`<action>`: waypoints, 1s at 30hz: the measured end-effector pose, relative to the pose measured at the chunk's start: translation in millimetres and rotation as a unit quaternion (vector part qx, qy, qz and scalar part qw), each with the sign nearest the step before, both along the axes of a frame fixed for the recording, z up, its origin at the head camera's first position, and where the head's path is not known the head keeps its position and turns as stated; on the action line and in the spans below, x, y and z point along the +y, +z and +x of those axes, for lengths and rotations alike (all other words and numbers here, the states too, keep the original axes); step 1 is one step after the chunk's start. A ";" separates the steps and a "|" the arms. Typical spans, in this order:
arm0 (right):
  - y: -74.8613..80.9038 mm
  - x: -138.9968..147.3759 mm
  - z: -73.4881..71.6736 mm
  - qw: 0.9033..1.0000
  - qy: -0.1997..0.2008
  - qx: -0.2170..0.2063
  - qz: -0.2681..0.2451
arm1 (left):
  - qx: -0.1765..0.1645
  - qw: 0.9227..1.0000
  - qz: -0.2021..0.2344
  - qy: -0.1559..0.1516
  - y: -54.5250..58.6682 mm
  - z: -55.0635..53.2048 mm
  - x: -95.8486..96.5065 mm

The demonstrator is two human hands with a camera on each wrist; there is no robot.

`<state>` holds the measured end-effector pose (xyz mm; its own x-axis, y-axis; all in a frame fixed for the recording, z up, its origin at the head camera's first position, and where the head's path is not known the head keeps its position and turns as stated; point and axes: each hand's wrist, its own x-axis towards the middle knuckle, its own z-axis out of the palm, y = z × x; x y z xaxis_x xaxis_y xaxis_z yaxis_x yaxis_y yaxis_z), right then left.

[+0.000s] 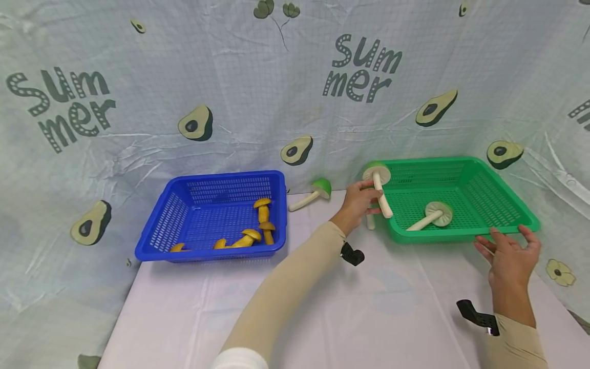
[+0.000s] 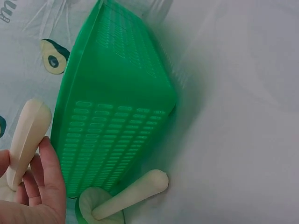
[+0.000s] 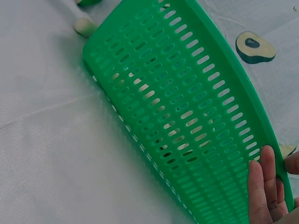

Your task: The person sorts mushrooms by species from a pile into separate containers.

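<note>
My left hand (image 1: 356,202) pinches a toy mushroom (image 1: 385,201) with a green cap and pale stem. It holds the mushroom by the stem, cap up, at the left end of the green basket (image 1: 454,236). One more such mushroom (image 1: 435,215) lies inside that basket. Below my left hand, a further green-capped mushroom (image 2: 131,193) rests on the table beside the basket's end wall. My right hand (image 1: 512,256) grips the basket's front rim near the right corner; in the right wrist view its fingers (image 3: 268,179) lie against the outer wall.
A blue basket (image 1: 152,254) on the left contains several yellow-brown toy mushrooms (image 1: 264,209). Between the baskets, a green-capped mushroom (image 1: 310,197) lies at the table's back edge. Behind the white table (image 1: 369,318) hangs a printed cloth (image 1: 244,92).
</note>
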<state>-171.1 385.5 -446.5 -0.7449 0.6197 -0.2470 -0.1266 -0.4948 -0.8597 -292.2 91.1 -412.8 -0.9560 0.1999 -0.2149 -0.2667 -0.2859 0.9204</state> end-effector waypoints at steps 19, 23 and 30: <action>-1.5 0.4 -0.9 1.000 -0.003 0.013 -0.004 | 0.001 1.000 -0.001 -0.012 0.3 2.4 4.4; -1.3 0.3 -1.0 1.000 -0.002 0.015 -0.005 | -0.002 1.000 -0.001 -0.014 0.6 2.3 4.6; -1.0 0.1 -1.0 1.000 -0.001 0.013 -0.004 | -0.002 1.000 0.000 -0.024 1.9 1.7 4.7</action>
